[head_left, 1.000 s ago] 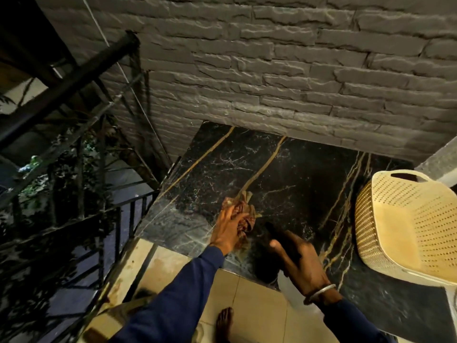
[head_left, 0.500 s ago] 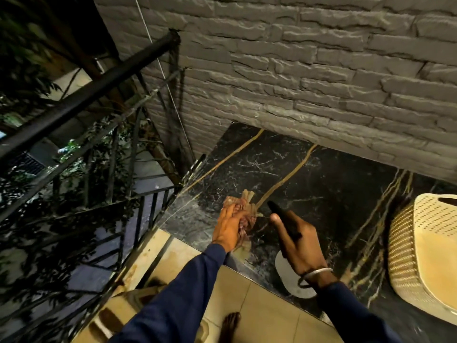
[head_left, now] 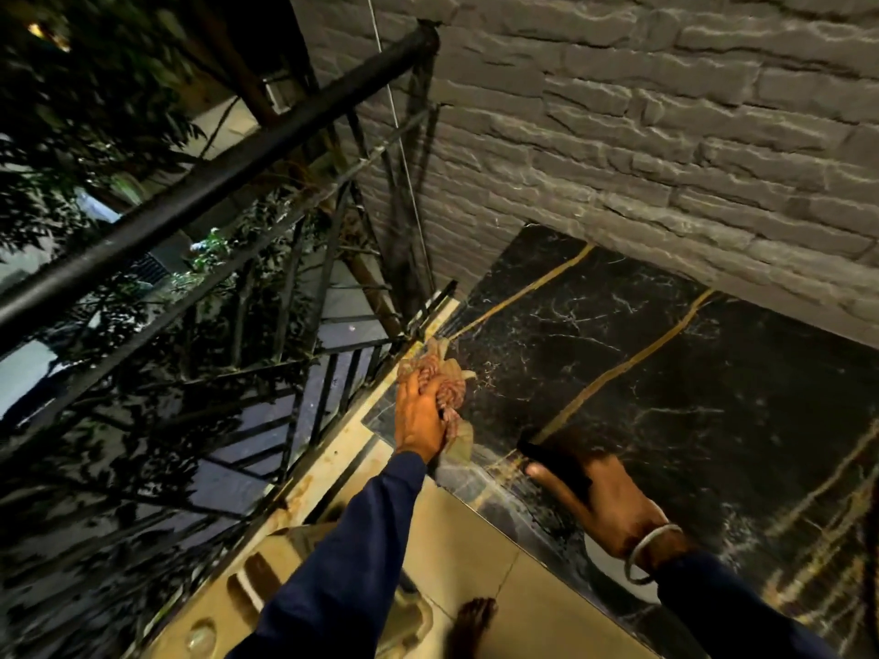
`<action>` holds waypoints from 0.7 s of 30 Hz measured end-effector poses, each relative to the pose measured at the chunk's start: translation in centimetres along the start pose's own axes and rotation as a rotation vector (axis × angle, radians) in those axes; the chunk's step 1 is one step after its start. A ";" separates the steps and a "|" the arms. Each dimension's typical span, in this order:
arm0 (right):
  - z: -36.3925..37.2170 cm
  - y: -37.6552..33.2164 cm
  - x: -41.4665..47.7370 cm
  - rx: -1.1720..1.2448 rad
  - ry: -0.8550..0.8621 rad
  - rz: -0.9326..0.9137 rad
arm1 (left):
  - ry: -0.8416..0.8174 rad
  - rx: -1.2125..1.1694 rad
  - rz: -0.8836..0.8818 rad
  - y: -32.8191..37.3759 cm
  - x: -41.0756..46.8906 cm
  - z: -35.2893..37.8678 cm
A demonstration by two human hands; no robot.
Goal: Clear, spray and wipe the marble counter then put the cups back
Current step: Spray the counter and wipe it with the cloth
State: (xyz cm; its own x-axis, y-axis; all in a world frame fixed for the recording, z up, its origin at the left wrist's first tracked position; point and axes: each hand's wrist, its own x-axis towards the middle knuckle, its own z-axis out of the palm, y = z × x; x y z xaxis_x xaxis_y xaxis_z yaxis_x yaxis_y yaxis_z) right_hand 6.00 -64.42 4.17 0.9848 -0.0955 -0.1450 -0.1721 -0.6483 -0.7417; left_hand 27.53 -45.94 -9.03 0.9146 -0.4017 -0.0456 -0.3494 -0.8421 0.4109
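The black marble counter [head_left: 689,373] with gold veins runs along a grey brick wall. My left hand [head_left: 421,413] is closed on a crumpled pinkish-brown cloth [head_left: 447,380] and presses it on the counter's left front corner. My right hand [head_left: 604,501] holds a spray bottle [head_left: 551,461] with a black trigger head at the counter's front edge; its white body shows below the wrist. No cups are in view.
A black metal railing [head_left: 214,183] with diagonal bars stands just left of the counter, dark foliage beyond it. The brick wall [head_left: 666,135] backs the counter. Beige floor tiles [head_left: 499,563] and a bare foot [head_left: 471,620] lie below.
My left hand has slid the cloth left to the counter's corner. The view has swung left, so the cream basket has left the frame. My right hand keeps the bottle.
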 end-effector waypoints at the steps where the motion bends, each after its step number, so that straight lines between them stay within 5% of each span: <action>1: 0.1 -0.1 0.2 -0.001 0.003 -0.006 | 0.018 0.007 -0.034 -1.1 0.2 -0.6; 5: 0.2 -0.6 1.0 0.007 -0.039 -0.022 | 0.052 -0.046 -0.199 -4.9 0.4 -1.6; 10: -0.3 -0.5 1.3 -0.004 -0.099 -0.001 | 0.034 -0.033 -0.058 -5.8 -0.6 -2.5; 21: -3.3 1.6 -4.9 0.029 -0.108 0.024 | -0.063 -0.083 0.001 4.0 -9.9 1.0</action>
State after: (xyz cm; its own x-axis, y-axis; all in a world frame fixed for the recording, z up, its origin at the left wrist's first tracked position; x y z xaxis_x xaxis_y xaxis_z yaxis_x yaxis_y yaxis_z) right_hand 0.99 -67.49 5.81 0.9725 -0.0278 -0.2314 -0.1976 -0.6244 -0.7557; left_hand 16.82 -45.71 -7.81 0.8986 -0.4269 -0.1016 -0.3299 -0.8098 0.4852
